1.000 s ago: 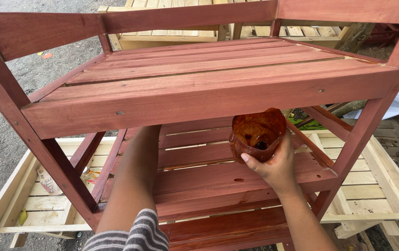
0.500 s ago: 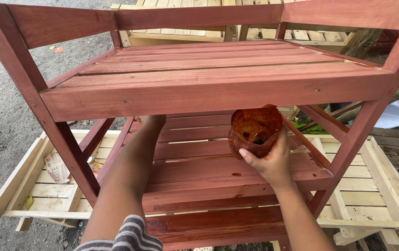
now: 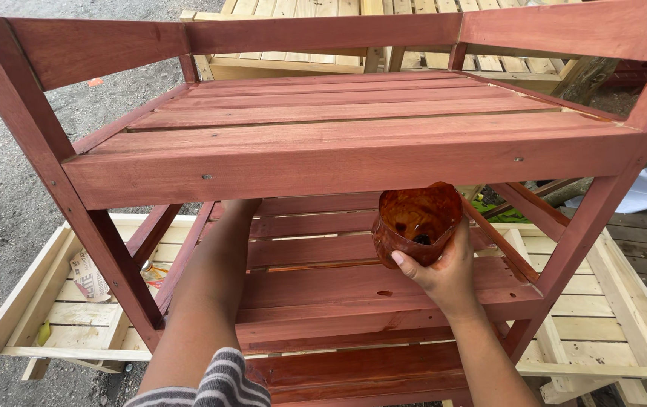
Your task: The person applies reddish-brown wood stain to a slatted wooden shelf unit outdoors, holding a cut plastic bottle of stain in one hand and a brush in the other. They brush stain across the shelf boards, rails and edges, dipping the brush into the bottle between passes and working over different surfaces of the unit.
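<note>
Red-stained slatted shelf unit: right hand closed around a stain-coated cut bottle cup, held slightly lower than a moment ago under the top shelf; left hand reaches beneath, grip hidden

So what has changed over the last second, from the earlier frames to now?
Very little. The view has shifted slightly, so more of the red-stained wooden rack's left post shows. The right hand still holds the stain-coated container under the top shelf. The left arm still reaches beneath that shelf, its hand hidden.
</note>
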Demonstrator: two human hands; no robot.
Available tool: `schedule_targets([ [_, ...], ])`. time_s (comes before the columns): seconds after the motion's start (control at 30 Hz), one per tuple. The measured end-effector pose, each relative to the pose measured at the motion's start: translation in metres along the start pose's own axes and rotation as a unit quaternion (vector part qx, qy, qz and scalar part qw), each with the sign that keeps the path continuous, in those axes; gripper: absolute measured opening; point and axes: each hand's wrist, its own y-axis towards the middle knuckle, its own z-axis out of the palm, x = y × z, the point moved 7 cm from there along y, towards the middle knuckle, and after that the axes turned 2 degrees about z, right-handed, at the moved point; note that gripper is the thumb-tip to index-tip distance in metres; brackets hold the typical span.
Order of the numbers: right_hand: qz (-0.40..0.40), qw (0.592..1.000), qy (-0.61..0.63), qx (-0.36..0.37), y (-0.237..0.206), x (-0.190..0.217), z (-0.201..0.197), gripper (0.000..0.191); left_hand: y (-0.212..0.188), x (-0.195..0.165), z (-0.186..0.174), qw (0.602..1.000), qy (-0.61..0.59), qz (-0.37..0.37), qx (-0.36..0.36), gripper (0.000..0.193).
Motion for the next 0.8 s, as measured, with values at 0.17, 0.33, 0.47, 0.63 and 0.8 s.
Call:
schedule_targets([
  [0.17,-0.002,1.0,-0.01,0.013,0.002,0.0,0.002,0.091,0.007,0.008,0.006,0.998,0.021,-0.049,-0.03,0.06],
  [0.33,-0.014,0.999,-0.028,0.007,0.003,0.003,0.002,0.089,0.01,0.019,0.0,0.997,0.023,-0.062,-0.035,0.059],
  [0.47,-0.017,1.0,-0.016,0.008,0.002,0.003,0.002,0.09,0.013,0.016,-0.008,0.997,0.009,-0.067,-0.046,0.058],
  [0.63,-0.005,1.0,0.008,0.01,0.002,0.003,0.001,0.09,0.017,-0.003,-0.003,0.995,-0.007,-0.071,-0.067,0.058],
  [0.8,-0.008,1.0,0.001,0.008,0.003,0.007,0.002,0.089,0.019,-0.018,0.007,0.995,-0.017,-0.063,-0.07,0.057],
])
